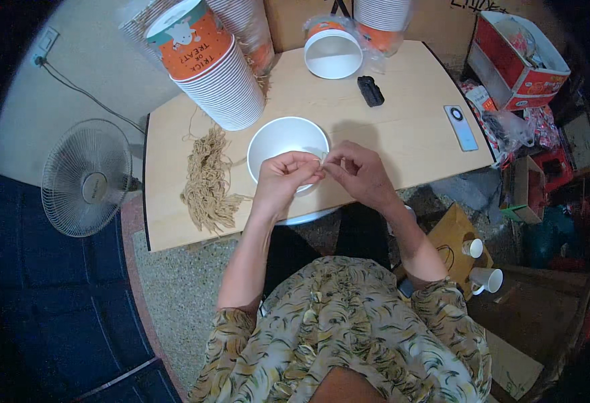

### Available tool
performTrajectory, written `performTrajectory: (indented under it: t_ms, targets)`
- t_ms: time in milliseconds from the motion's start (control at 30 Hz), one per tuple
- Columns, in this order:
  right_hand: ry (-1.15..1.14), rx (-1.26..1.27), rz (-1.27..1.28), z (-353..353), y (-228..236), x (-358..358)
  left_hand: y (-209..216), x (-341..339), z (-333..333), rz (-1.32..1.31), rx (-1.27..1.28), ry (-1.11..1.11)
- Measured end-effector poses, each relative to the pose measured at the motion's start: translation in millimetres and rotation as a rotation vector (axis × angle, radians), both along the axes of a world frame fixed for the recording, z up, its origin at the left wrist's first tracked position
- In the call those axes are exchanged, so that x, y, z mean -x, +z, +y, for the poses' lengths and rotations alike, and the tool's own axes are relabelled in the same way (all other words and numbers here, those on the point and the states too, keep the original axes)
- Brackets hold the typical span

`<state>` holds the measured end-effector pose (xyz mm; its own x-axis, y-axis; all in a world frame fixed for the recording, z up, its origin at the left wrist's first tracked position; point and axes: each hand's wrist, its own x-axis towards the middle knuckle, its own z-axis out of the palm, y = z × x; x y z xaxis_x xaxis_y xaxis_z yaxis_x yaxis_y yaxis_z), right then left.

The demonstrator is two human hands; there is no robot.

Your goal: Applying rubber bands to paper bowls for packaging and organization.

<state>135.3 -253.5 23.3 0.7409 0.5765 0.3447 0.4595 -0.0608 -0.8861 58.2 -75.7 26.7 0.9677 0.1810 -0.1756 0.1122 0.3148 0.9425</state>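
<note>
My left hand (287, 176) and my right hand (360, 173) meet fingertip to fingertip over the near side of a white paper bucket (275, 138). Both pinch with thumb and fingers at something small and pale, which the fingers mostly hide. The bucket stands mouth up near the table's front edge, and my hands cover part of its rim. Left of it lies a loose bundle of tan twine cords (207, 181), some ends trailing toward the bucket.
Tall stacks of orange-printed paper buckets (224, 87) stand at the back left. Farther back are another white bucket (333, 55) and a black object (370, 91). A phone (461, 127) lies near the table's right edge. A fan (93, 185) stands left, cartons (520, 64) right.
</note>
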Motion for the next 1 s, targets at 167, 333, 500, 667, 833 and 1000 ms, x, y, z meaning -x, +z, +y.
performTrajectory:
  t_ms: [167,333,500,667,833,1000]
  targets:
    - [0.0,-0.039,-0.018,1.7,-0.9,0.3,-0.3,0.5,-1.5,-0.039,-0.031,0.031]
    - [-0.002,-0.054,0.035,7.2,-6.6,0.3,4.3,2.6,-7.3,-0.084,-0.182,0.071]
    - [0.057,-0.179,0.4,11.9,-18.0,-5.6,2.7,1.4,-7.8,-0.1,-0.197,0.048]
    - [0.031,-0.12,0.726,9.5,-7.6,-7.3,3.0,5.5,-8.9,-0.076,-0.219,0.037]
    - [0.033,-0.135,0.783,9.2,-12.8,-8.2,-5.2,5.6,-10.8,-0.093,-0.201,0.039]
    - [0.009,-0.073,0.706,7.2,-7.9,-6.4,-6.0,6.5,-9.4,-0.12,-0.198,0.04]
